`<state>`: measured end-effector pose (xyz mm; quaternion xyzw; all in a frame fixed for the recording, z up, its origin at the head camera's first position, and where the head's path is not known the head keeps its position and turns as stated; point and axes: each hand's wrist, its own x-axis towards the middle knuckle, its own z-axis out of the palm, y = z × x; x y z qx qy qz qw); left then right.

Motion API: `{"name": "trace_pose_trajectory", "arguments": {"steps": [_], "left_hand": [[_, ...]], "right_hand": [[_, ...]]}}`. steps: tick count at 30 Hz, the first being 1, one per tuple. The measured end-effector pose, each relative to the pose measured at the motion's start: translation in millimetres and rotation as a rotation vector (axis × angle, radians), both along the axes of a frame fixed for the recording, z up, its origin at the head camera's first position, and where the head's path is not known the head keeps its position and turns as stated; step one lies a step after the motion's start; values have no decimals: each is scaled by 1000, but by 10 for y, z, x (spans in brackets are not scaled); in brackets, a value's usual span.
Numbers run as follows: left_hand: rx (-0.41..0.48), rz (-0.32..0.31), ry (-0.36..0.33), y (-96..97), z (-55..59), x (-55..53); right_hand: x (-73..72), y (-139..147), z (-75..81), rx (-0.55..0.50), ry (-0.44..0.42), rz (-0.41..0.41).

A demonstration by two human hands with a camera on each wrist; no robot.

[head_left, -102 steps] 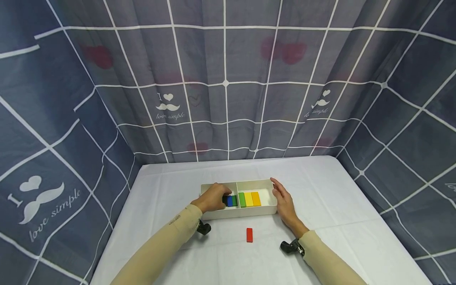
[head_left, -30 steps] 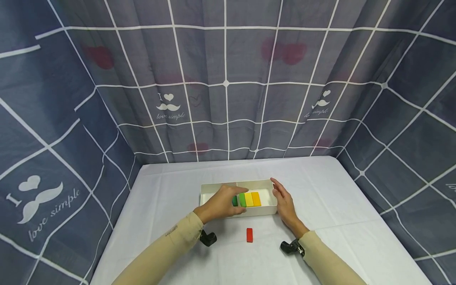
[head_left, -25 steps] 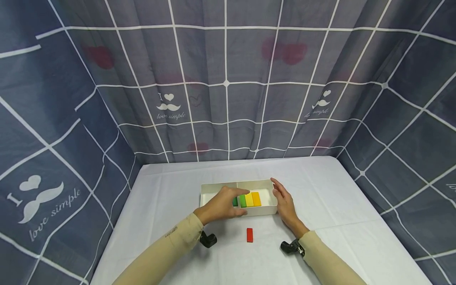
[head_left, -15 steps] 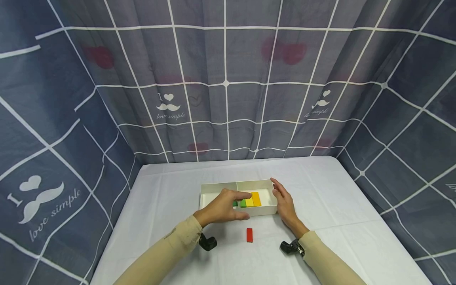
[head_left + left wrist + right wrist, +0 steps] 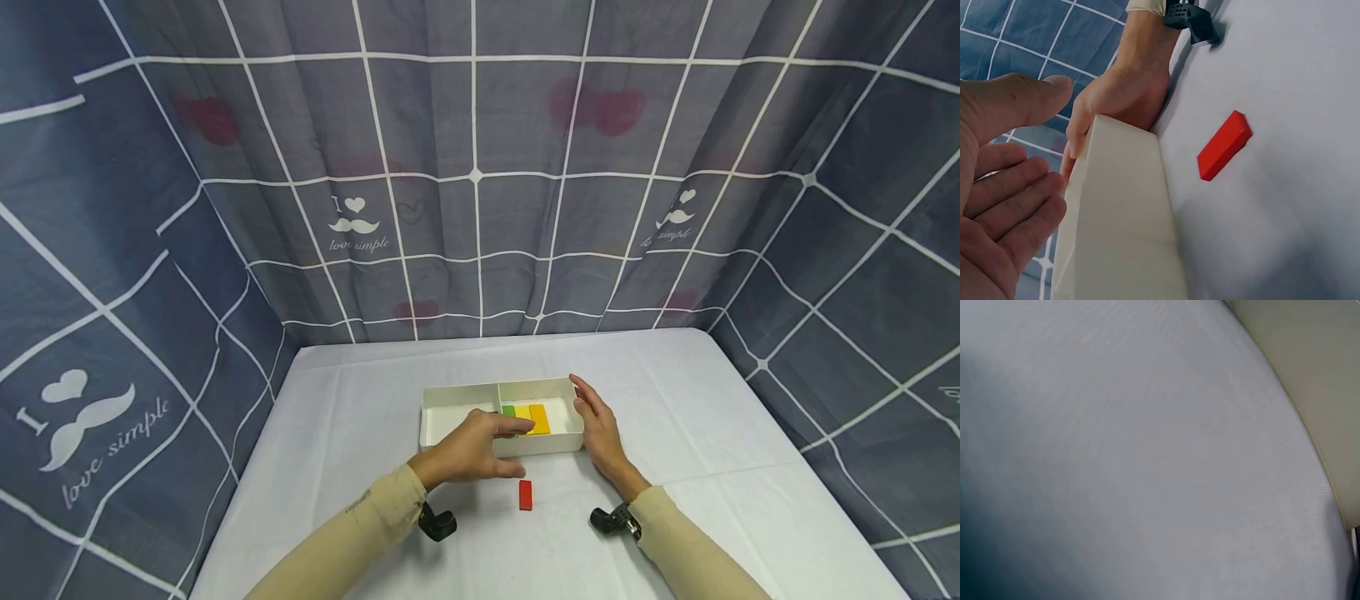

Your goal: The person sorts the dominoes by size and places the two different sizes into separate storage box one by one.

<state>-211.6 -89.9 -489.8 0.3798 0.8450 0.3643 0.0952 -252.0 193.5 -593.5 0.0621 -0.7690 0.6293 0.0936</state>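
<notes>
A cream box (image 5: 551, 445) with two compartments sits on the white table. My left hand (image 5: 471, 447) hovers over its front wall, thumb and fingers spread apart, holding nothing. In the left wrist view that left hand (image 5: 1013, 206) shows an empty palm. A red block (image 5: 525, 495) lies on the cloth just in front of the box, close to the left thumb. Green (image 5: 508, 411), yellow (image 5: 522, 412) and orange (image 5: 538, 418) blocks stand side by side in the right compartment, partly behind my left fingers. My right hand (image 5: 604, 435) rests against the box's right end, fingers extended.
A dark checked curtain (image 5: 420, 200) surrounds the white tablecloth (image 5: 360, 375) at the back and sides. Black wrist cameras (image 5: 437, 521) hang under both sleeves. The right wrist view holds mostly blurred cloth and a cream surface (image 5: 1316, 375) at upper right.
My left hand has left the left compartment, where it touched dark blocks now hidden, and moved right and toward me over the front wall. The right hand, box and red block stay put.
</notes>
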Motion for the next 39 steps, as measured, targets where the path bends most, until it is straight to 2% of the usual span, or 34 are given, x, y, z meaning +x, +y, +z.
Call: {"name": "trace_pose_trajectory", "arguments": {"steps": [7, 24, 30, 36, 39], "left_hand": [[10, -35, -20, 5, -65, 57], [-10, -59, 70, 17, -266, 173], [-22, -42, 100, 12, -357, 203], [-33, -28, 108, 14, -465, 212], [-28, -36, 138, 23, -520, 222]], "right_hand": [[-1, -6, 11, -2, -2, -14], [-25, -14, 28, 6, -8, -22], [5, -24, 38, -5, -6, -20], [88, -100, 172, 3, -31, -35], [134, -127, 252, 1, -34, -30]]}}
